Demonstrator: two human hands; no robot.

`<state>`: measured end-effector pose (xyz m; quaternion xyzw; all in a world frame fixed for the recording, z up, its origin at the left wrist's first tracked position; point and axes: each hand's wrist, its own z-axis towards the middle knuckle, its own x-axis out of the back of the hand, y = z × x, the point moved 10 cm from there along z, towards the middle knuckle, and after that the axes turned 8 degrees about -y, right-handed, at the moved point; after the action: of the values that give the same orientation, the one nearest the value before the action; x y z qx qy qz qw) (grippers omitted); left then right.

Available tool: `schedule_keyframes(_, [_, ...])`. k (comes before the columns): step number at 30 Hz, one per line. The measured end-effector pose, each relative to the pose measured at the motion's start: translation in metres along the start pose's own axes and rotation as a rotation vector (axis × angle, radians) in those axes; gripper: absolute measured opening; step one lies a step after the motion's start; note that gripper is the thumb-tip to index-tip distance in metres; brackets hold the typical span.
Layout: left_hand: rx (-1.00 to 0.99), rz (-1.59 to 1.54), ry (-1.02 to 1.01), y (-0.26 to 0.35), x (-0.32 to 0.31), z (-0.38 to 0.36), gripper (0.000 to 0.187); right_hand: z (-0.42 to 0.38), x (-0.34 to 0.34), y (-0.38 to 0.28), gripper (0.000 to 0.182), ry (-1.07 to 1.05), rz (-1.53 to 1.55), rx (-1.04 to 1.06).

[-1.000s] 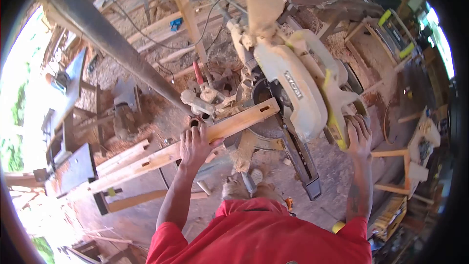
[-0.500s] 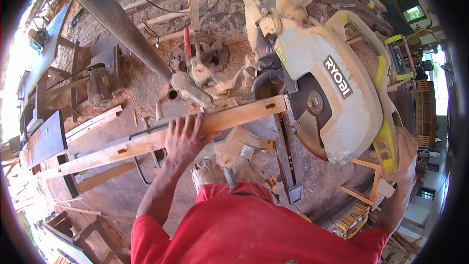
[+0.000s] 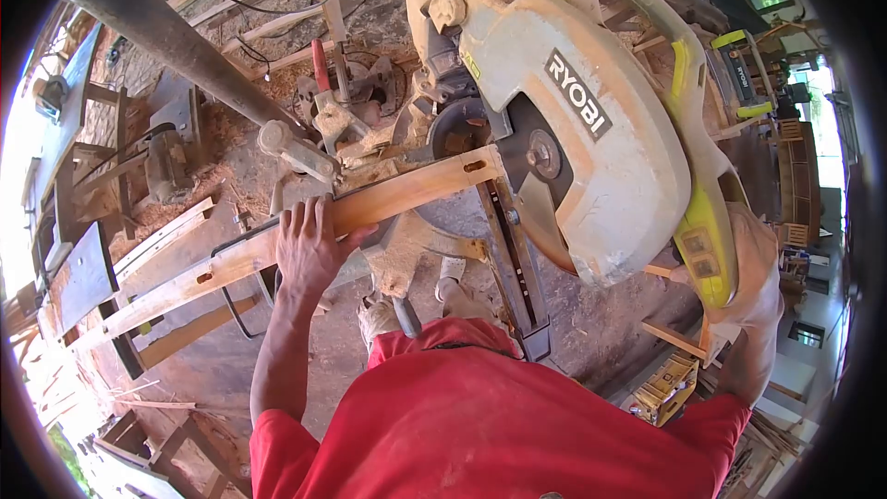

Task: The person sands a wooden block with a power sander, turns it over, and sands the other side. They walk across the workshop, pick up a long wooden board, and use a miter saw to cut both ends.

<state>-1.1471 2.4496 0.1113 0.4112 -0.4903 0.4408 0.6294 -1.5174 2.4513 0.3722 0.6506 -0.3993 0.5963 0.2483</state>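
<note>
My left hand (image 3: 309,249) lies over a long, narrow wooden piece (image 3: 407,198), its fingers bent over the far edge and its thumb spread along the near side. Slots show in the wood, one close to its right end. That end rests at the miter saw (image 3: 624,176), just left of the raised round blade (image 3: 539,150). My right hand (image 3: 753,263) is wrapped around the saw's yellow-green handle (image 3: 704,254), though its fingers are partly hidden. Beneath the wood's end runs the slotted arm (image 3: 514,259) of the saw table.
A thick dark pole (image 3: 176,46) slants in from the upper left. A red-handled clamp (image 3: 321,65) stands behind the saw fence. Sawdust and offcuts cover the floor. At the lower right is a yellow crate-like box (image 3: 665,390); a workbench (image 3: 88,102) stands far left.
The whole view has shifted, so the saw, wood and both hands appear farther left and higher. My hands keep hold of the same things, and the blade looks about equally raised.
</note>
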Motion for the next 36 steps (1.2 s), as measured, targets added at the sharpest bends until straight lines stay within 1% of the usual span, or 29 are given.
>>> schedule_keyframes(5, [-0.008,-0.019,0.007,0.003,0.006,0.002,0.076,-0.002,-0.016,-0.003,0.054,0.012,-0.034,0.036])
schedule_keyframes(7, [-0.011,-0.025,0.001,0.002,0.008,0.003,0.075,-0.007,-0.022,-0.005,0.060,0.048,-0.128,0.050])
schedule_keyframes(9, [-0.014,-0.128,-0.058,0.000,0.005,0.005,0.073,-0.004,-0.022,-0.005,0.061,0.036,-0.102,0.044])
schedule_keyframes(11, [-0.021,-0.137,-0.067,-0.002,0.005,0.006,0.072,-0.001,-0.022,-0.007,0.063,0.029,-0.081,0.029])
schedule_keyframes(14, [-0.022,-0.164,-0.102,-0.003,0.002,0.006,0.071,-0.001,-0.016,-0.010,0.066,0.046,-0.132,0.048])
schedule_keyframes(16, [-0.001,-0.171,-0.122,-0.006,-0.001,0.006,0.071,-0.010,-0.030,0.012,0.068,-0.152,-0.030,-0.070])
schedule_keyframes(18, [-0.017,-0.216,-0.096,-0.006,0.001,0.005,0.071,-0.011,-0.028,0.011,0.068,-0.139,-0.043,-0.046])
schedule_keyframes(20, [-0.029,-0.232,-0.014,-0.007,0.001,0.002,0.068,-0.008,-0.025,0.004,0.068,-0.096,-0.080,-0.004])
schedule_keyframes(22, [0.010,-0.213,-0.080,-0.009,0.002,0.004,0.064,-0.001,-0.029,0.000,0.068,-0.047,-0.102,0.015])
schedule_keyframes(23, [-0.004,-0.230,-0.038,-0.011,-0.001,0.000,0.073,0.004,-0.029,-0.003,0.068,-0.021,-0.107,0.030])
schedule_keyframes(24, [0.025,-0.160,-0.117,-0.011,-0.011,-0.002,0.083,0.004,-0.027,-0.001,0.068,0.000,-0.112,0.033])
schedule_keyframes(25, [0.043,-0.134,-0.204,-0.011,-0.018,-0.002,0.089,0.004,-0.029,-0.001,0.068,0.018,-0.127,0.041])
schedule_keyframes(26, [0.049,-0.112,-0.208,-0.009,-0.013,0.002,0.085,0.003,-0.029,-0.002,0.068,0.031,-0.143,0.047])
schedule_keyframes(28, [0.045,-0.211,-0.243,-0.008,-0.008,0.005,0.083,0.004,-0.029,-0.005,0.068,0.059,-0.169,0.049])
schedule_keyframes(29, [0.049,-0.187,-0.225,-0.008,-0.003,0.007,0.083,0.003,-0.028,-0.008,0.068,0.079,-0.177,0.052])
schedule_keyframes(31, [0.096,-0.304,-0.312,-0.011,-0.003,0.009,0.073,-0.001,-0.029,-0.010,0.068,0.134,-0.182,0.050])
schedule_keyframes(32, [0.092,-0.286,-0.306,-0.019,-0.003,0.010,0.073,-0.006,-0.030,-0.009,0.068,0.163,-0.184,0.043])
schedule_keyframes(33, [0.018,-0.480,-0.243,-0.028,-0.003,0.011,0.066,-0.009,-0.030,-0.008,0.068,0.206,-0.186,0.027])
schedule_keyframes(34, [-0.061,-0.673,-0.176,-0.031,0.020,0.017,0.060,-0.011,-0.029,-0.009,0.069,0.265,-0.184,0.014])
schedule_keyframes(35, [0.141,-0.846,-0.192,-0.061,0.032,0.016,0.046,-0.014,-0.033,-0.008,0.069,0.284,-0.181,0.008])
schedule_keyframes(36, [0.295,-0.627,-0.052,-0.109,0.046,0.013,0.035,-0.021,-0.030,-0.006,0.071,0.401,-0.151,-0.054])
